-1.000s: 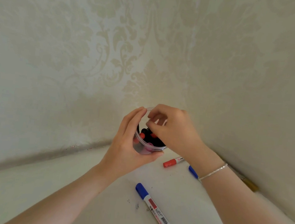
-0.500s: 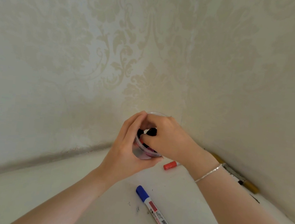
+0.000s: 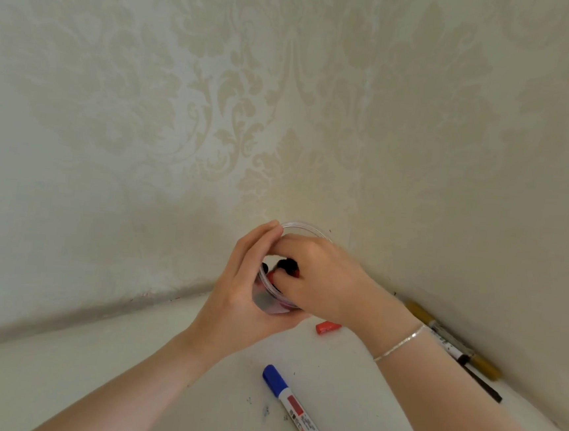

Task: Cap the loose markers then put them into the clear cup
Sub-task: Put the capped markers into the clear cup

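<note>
Bracing the clear cup (image 3: 270, 303) with your left hand (image 3: 247, 291) curled round its wall stops it from tipping while your right hand (image 3: 318, 280) dips into its mouth, fingers pinching a black-capped marker (image 3: 287, 265), probably to seat it among the others. A blue-capped marker (image 3: 297, 412) and a red cap (image 3: 327, 327) lie on the bench (image 3: 124, 380), apart.
</note>
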`<state>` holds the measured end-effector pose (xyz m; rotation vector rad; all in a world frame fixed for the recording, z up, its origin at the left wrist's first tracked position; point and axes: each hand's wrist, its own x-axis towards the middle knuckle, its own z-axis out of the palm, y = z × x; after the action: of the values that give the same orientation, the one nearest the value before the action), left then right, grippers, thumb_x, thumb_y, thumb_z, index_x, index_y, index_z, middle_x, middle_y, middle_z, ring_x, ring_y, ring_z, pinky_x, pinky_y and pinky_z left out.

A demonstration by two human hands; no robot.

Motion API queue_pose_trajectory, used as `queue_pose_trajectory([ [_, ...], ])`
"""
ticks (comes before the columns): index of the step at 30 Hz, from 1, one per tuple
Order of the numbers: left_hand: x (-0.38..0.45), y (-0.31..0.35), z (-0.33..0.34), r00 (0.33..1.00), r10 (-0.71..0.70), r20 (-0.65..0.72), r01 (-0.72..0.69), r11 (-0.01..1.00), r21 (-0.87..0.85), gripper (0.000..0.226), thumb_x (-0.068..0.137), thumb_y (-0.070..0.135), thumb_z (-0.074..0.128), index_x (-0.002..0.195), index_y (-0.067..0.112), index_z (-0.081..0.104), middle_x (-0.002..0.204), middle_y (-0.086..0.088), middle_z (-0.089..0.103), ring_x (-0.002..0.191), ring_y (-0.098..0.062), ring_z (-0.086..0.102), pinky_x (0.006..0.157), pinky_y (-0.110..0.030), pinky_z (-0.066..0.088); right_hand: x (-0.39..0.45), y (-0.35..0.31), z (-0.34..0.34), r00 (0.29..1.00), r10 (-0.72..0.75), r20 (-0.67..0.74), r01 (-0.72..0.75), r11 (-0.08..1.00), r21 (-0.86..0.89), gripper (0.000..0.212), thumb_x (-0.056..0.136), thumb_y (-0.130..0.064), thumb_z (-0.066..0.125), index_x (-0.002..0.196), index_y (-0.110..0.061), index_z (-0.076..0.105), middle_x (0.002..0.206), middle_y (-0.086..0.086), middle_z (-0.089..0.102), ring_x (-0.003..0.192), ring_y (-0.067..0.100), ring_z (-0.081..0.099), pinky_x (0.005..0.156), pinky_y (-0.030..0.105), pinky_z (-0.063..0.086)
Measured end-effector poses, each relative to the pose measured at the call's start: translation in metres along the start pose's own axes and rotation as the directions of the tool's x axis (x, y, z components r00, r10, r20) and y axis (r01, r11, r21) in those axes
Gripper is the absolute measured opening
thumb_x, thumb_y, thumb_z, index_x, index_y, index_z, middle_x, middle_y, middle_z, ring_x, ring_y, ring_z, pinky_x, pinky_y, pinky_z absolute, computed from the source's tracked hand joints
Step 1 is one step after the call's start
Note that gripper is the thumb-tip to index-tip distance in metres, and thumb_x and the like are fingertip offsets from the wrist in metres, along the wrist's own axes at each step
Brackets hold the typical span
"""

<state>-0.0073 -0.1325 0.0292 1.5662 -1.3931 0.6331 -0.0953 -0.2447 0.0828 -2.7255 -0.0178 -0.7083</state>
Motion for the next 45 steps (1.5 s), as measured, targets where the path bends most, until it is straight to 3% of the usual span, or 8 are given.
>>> queue_pose_trajectory([
  [6, -0.002, -0.003, 0.000, 0.999, -0.009, 0.031, 0.009, 1.000, -0.003, 0.099, 0.063, 0.030, 0.086, 0.142, 0.005, 0.032, 0.142, -0.005, 0.037, 0.136, -0.010, 0.037, 0.108, -0.017, 0.032, -0.001, 0.000, -0.001, 0.999, 0.033, -0.008, -0.030, 0.965, 0.260, 0.032, 0.078, -0.008, 0.050, 0.095, -0.023, 0.074, 0.084, -0.010, 0.070, 0.073, 0.001, 0.056, 0.070, 0.018, 0.046],
  [12, -0.003, -0.010, -0.003, 1.000, -0.011, 0.019, 0.010, 1.000, 0.021, 0.100, 0.059, 0.028, 0.088, 0.140, 0.004, 0.035, 0.141, -0.005, 0.036, 0.137, -0.008, 0.033, 0.110, -0.016, 0.027, 0.000, 0.035, -0.016, 0.793, 0.506, -0.339, 0.039, 0.513, 0.858, 0.030, 0.078, 0.013, 0.045, 0.066, -0.005, 0.066, 0.061, 0.004, 0.068, 0.063, 0.015, 0.067, 0.066, 0.022, 0.054],
  [18, -0.006, -0.015, -0.005, 0.999, -0.025, 0.024, 0.024, 0.999, 0.025, 0.096, 0.062, 0.029, 0.085, 0.139, 0.001, 0.036, 0.141, -0.003, 0.036, 0.137, -0.009, 0.034, 0.110, -0.016, 0.028, -0.021, 0.106, 0.041, 0.859, 0.380, 0.345, -0.379, 0.923, -0.073, 0.054, 0.080, 0.002, 0.055, 0.124, -0.029, 0.060, 0.118, -0.015, 0.054, 0.118, 0.009, 0.051, 0.092, 0.016, 0.040],
  [24, -0.007, -0.016, -0.007, 0.998, -0.052, 0.026, 0.052, 0.998, 0.017, 0.095, 0.062, 0.030, 0.084, 0.140, 0.001, 0.037, 0.141, -0.003, 0.035, 0.137, -0.006, 0.033, 0.108, -0.013, 0.027, -0.023, 0.129, 0.074, 0.884, 0.366, 0.291, -0.313, 0.926, -0.212, 0.048, 0.082, 0.004, 0.044, 0.109, -0.028, 0.068, 0.116, -0.001, 0.064, 0.106, 0.018, 0.058, 0.091, 0.031, 0.048],
  [27, -0.008, -0.016, -0.010, 0.998, -0.069, 0.013, 0.068, 0.998, 0.015, 0.094, 0.063, 0.033, 0.082, 0.140, 0.002, 0.036, 0.141, -0.004, 0.036, 0.137, -0.008, 0.034, 0.108, -0.014, 0.027, -0.014, 0.115, 0.057, 0.942, 0.331, -0.058, -0.322, 0.938, 0.130, 0.036, 0.086, 0.006, 0.052, 0.099, -0.022, 0.072, 0.102, -0.005, 0.070, 0.090, -0.005, 0.059, 0.086, 0.016, 0.047],
  [30, -0.008, -0.017, -0.011, 0.997, -0.076, 0.003, 0.076, 0.997, 0.025, 0.095, 0.063, 0.030, 0.084, 0.140, 0.001, 0.036, 0.140, -0.005, 0.037, 0.136, -0.009, 0.034, 0.108, -0.014, 0.028, 0.002, 0.078, 0.012, 0.680, 0.476, -0.557, -0.043, 0.785, 0.619, 0.027, 0.089, -0.003, 0.060, 0.091, -0.029, 0.063, 0.089, -0.006, 0.068, 0.071, -0.001, 0.060, 0.072, 0.014, 0.049],
  [34, -0.007, -0.017, -0.010, 0.994, -0.107, 0.012, 0.107, 0.994, 0.025, 0.098, 0.061, 0.027, 0.086, 0.140, 0.000, 0.036, 0.140, -0.007, 0.038, 0.135, -0.008, 0.034, 0.107, -0.012, 0.028, 0.013, 0.022, -0.038, 0.466, 0.465, -0.753, 0.354, 0.682, 0.640, 0.033, 0.085, 0.000, 0.058, 0.108, -0.023, 0.052, 0.100, 0.011, 0.063, 0.091, 0.029, 0.066, 0.079, 0.044, 0.057],
  [45, -0.005, -0.015, -0.005, 0.990, -0.134, 0.031, 0.134, 0.991, 0.001, 0.106, 0.058, 0.027, 0.090, 0.143, 0.004, 0.031, 0.139, 0.002, 0.038, 0.130, 0.002, 0.038, 0.102, -0.009, 0.033, 0.013, -0.017, 0.014, 0.788, 0.135, -0.601, 0.259, 0.813, 0.522, 0.046, 0.084, 0.002, 0.061, 0.099, -0.036, 0.041, 0.093, -0.003, 0.061, 0.090, 0.013, 0.066, 0.076, 0.022, 0.055],
])
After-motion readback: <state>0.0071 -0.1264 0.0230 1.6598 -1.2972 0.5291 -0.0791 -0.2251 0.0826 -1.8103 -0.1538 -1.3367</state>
